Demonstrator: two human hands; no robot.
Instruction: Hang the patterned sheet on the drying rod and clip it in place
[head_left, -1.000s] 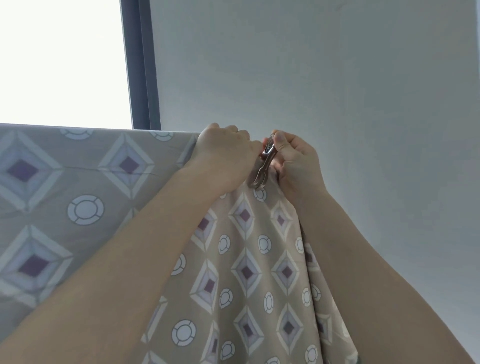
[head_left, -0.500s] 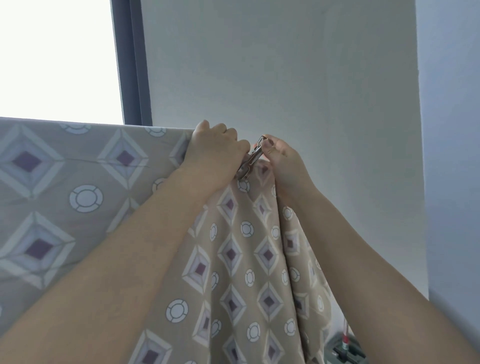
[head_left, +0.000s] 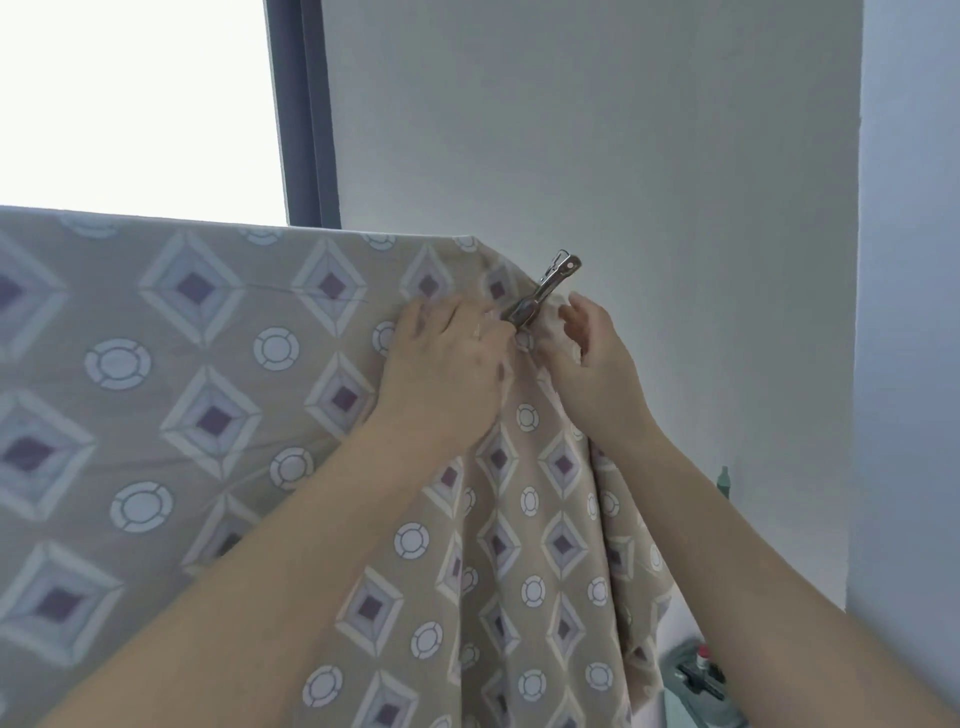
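Both hands are raised at the bunched right end of the patterned sheet (head_left: 218, 395). Left hand (head_left: 447, 364) lies flat on the cloth, its fingers curled and pinching a fold just below the metal clip (head_left: 543, 293). Right hand (head_left: 592, 358) sits just beside the clip with fingers loosely spread and holding nothing; whether it touches the cloth cannot be told. The clip bites the gathered fabric and tilts up to the right. The sheet hangs over a straight top line, with the rod hidden beneath it, spread flat to the left and falling in folds below the hands. Behind stand a plain pale wall (head_left: 597, 130), a dark window frame (head_left: 304, 114) and a bright window (head_left: 135, 98).
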